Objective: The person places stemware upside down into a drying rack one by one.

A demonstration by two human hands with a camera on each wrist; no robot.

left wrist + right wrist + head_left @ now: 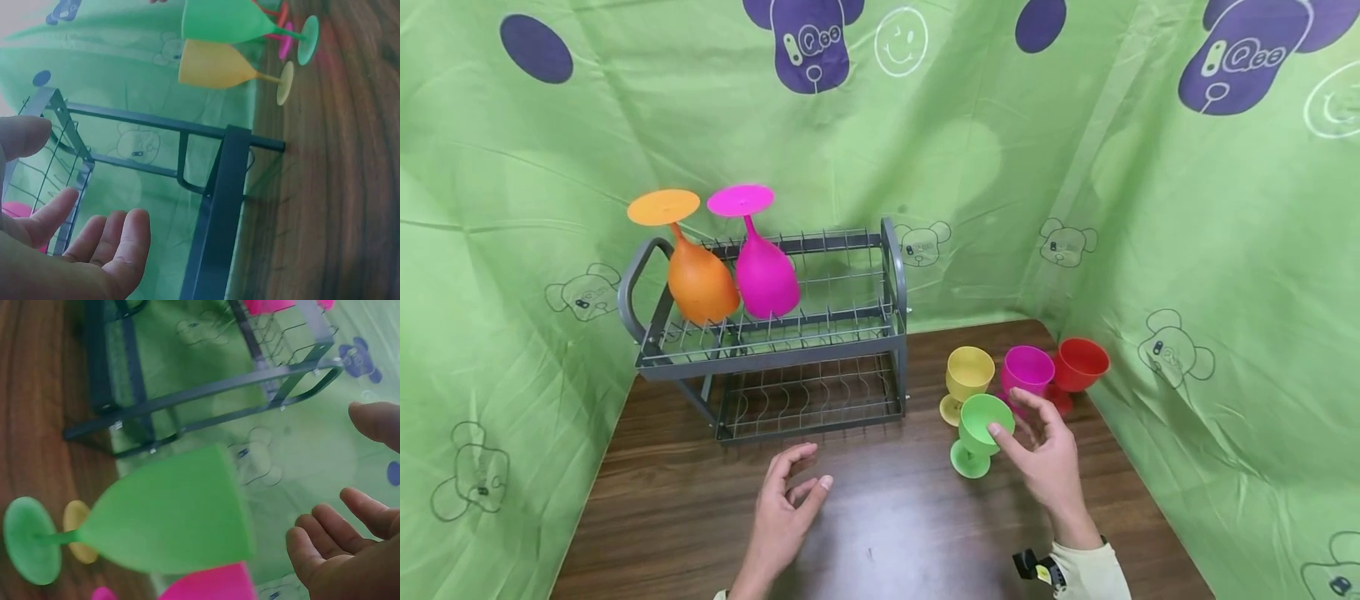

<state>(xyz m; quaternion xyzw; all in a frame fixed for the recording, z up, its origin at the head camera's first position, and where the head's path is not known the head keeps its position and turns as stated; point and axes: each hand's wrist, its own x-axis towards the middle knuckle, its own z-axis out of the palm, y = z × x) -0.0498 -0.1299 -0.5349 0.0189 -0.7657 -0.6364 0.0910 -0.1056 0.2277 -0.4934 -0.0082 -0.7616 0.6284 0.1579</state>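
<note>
While the right hand (1048, 458) hangs by the green cup (987, 421), its thumb and fingers are spread apart and pinch nothing. From the head view the thumb seems to cross the rim, but the right wrist view shows a gap between the cup and the fingers. The green cup stands upright on its round foot on the brown table (887, 542), just in front of the yellow cup (970, 369). Close by are the pink cup (1028, 365) and the red cup (1081, 364), upright too.

To get a good hold, I think the hand should come down a bit, with the thumb on one side of the bowl and the fingers on the other. A soft squeeze under the rim should be enough. The stem is thin (and the bowl looks like the heavy part), so a bump up high could tip it over. The fingertips reach over near the pink cup, so going slowly there seems wise. Lifting straight up would keep the foot from catching its neighbors.

The left hand (782, 508) holds nothing, its fingers apart and a little bent, in front of the gray rack (775, 357). On top of that rack, the orange cup (700, 282) and the upside-down pink cup (767, 279) lean with their feet up.
</note>
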